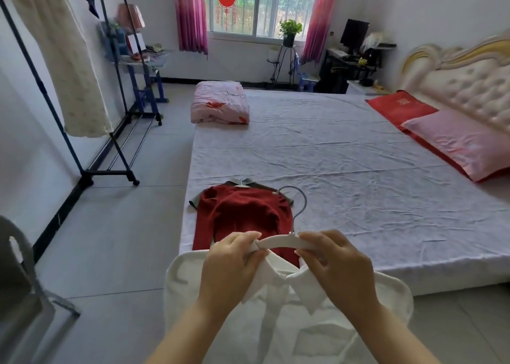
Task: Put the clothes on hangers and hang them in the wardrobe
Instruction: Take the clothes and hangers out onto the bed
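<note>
Presently, head view, the only one I have. The white shirt [276, 330] hangs in front of the person, just off the near edge of the bed [345, 170], with its collar raised to the white hanger [278, 242]. The left hand [230, 267] has its fingers [248, 239] curled and pinching the hanger's left end together with the collar cloth. The right hand [335, 269] pinches the hanger's right arm near the neck, and its lower fingers tuck into the collar. The hook [302, 198] stands upward and away from the person.

I judge that the hanger is not yet seated. I cannot tell whether either arm has reached a shoulder.

Risks noted:
- The shirt's weight seems to be carried by the two pinches alone. If either one loosens, the cloth could slide to the floor.
- An arm pushed in off-centre could leave the shirt lopsided, so that it slips off once hung.
- The hook hovers just above the red sweater [237, 217] lying on the bed. A dip forward could snag the knit.
- No wardrobe shows. The clothes rack [109, 173] on the left, which carries a cream garment [63, 68], stands well apart, so the carry there needs a firm hold.
</note>
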Tool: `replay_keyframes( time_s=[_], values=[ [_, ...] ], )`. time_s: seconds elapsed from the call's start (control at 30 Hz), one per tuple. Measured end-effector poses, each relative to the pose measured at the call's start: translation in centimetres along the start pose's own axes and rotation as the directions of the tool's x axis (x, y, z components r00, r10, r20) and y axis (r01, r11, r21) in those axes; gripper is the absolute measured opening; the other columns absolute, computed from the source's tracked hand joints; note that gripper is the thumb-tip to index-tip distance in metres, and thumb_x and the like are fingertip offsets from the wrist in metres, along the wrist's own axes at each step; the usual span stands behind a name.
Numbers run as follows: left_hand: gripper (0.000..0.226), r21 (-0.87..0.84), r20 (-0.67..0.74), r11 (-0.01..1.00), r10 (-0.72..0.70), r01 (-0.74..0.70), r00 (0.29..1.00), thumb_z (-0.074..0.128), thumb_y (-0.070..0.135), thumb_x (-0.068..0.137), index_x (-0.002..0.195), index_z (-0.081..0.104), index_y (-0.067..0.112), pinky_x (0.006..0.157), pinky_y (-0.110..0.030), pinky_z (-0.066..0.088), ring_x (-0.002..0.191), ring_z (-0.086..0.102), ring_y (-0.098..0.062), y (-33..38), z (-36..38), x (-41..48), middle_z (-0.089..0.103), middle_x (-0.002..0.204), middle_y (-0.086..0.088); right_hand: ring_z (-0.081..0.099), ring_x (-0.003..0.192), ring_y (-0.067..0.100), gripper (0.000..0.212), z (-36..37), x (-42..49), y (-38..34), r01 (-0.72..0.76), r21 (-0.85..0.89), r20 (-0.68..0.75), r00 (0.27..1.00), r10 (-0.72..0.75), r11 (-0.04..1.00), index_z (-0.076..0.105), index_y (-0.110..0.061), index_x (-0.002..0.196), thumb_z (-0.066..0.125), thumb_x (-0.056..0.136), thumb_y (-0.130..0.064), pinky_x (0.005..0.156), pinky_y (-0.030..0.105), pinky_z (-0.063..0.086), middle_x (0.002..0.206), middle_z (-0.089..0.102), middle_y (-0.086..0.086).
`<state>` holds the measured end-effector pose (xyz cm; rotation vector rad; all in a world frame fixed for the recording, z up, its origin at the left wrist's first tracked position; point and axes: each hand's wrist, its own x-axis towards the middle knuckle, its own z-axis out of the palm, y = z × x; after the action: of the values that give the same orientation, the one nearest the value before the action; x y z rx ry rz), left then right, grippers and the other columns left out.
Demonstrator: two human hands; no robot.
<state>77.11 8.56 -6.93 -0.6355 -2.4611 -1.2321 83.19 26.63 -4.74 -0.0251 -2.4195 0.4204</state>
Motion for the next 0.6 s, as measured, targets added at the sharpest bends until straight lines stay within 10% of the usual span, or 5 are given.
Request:
replay_keyframes(
  time_s=[0.6],
  values=[
    [0.023, 0.107, 0.057, 0.969, -0.231, 0.224, 0.971, 0.074, 0.020, 0.077, 0.098, 0.070, 0.011, 0.075, -0.037, 0.052, 0.084, 0.065, -0.022, -13.7, 11.7, 24.6, 0.070, 0.092, -0.003, 0.063, 0.055, 0.010, 0.034, 21.3, 23.0, 13.0, -0.024, 0.142, 0.232, 0.973, -0.009, 0.989, 0.074, -0.026, 0.088, 0.088, 0.057, -0.021, 0.046, 0.020, 0.048, 0.079, 0.067, -0.009]
  ],
)
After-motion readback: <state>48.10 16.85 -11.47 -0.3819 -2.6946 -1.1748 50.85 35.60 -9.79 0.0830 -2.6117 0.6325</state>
